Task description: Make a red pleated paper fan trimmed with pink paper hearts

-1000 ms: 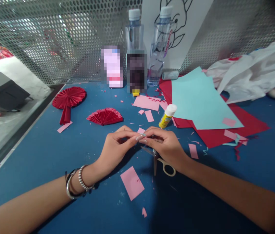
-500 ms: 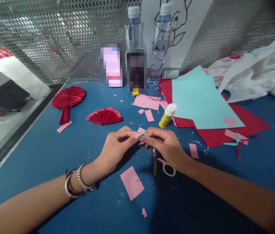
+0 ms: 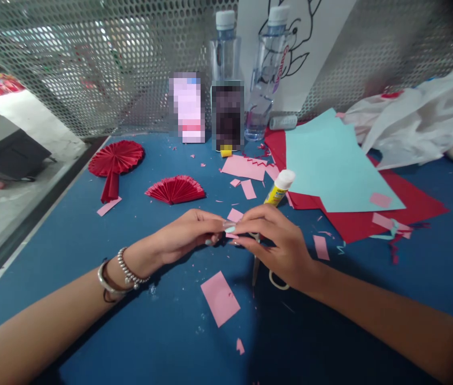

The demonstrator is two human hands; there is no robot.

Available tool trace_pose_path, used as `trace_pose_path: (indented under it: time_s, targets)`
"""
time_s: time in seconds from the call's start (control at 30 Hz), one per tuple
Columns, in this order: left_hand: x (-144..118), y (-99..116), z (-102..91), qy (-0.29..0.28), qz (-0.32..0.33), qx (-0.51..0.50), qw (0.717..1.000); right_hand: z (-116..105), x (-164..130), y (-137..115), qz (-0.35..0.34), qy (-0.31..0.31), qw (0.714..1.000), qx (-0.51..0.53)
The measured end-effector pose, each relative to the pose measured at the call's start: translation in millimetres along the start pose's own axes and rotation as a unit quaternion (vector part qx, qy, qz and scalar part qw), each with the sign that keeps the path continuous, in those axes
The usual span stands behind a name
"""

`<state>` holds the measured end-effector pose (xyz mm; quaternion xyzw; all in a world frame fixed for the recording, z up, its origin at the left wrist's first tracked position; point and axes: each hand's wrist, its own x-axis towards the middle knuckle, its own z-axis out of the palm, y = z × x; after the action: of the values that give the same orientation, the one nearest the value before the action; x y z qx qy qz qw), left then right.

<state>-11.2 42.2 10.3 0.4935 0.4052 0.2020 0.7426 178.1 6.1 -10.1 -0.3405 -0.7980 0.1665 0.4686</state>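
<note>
From the head camera, the left hand [image 3: 186, 235] and right hand [image 3: 276, 240] met over the blue counter [image 3: 90, 256], their fingers [image 3: 226, 224] pinching a small pink paper piece [image 3: 232, 235] between them. Scissors [image 3: 256, 267] lay under the right hand, a glue stick [image 3: 279, 188] just beyond.

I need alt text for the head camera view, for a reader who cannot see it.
Two bare hands, left hand and right hand, pinch a small pink paper piece between their fingertips above a blue table. Metal scissors lie under the right hand; a yellow glue stick and red folded paper fans lie behind.
</note>
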Motion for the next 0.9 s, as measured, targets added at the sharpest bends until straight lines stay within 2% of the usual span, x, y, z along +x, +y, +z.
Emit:
trace_pose_path:
  time_s: [0.1, 0.33, 0.5, 0.67, 0.9]
  targets:
    - [0.3, 1.9, -0.3, -0.017, -0.011, 0.026, 0.999, -2.0, 0.4, -0.4, -0.012, 0.001, 1.000, -0.010]
    - [-0.6, -1.8, 5.8, 0.022, 0.003, 0.025, 0.999, -4.8, -2.9, 0.4, -0.045, 0.026, 0.996, -0.074]
    - [-2.0, -4.1, 8.4, 0.015, 0.020, 0.054, 0.998, -7.7, -4.1, 0.5, -0.065, 0.055, 0.990, -0.111]
    - [-2.7, -6.3, 8.4, 0.037, 0.043, 0.048, 0.997, -6.9, -3.3, 2.4, -0.050, 0.040, 0.987, -0.146]
    - [-0.3, -10.1, 7.1, 0.060, 0.036, -0.015, 0.997, -2.7, -2.2, 4.9, -0.002, 0.026, 0.988, -0.153]
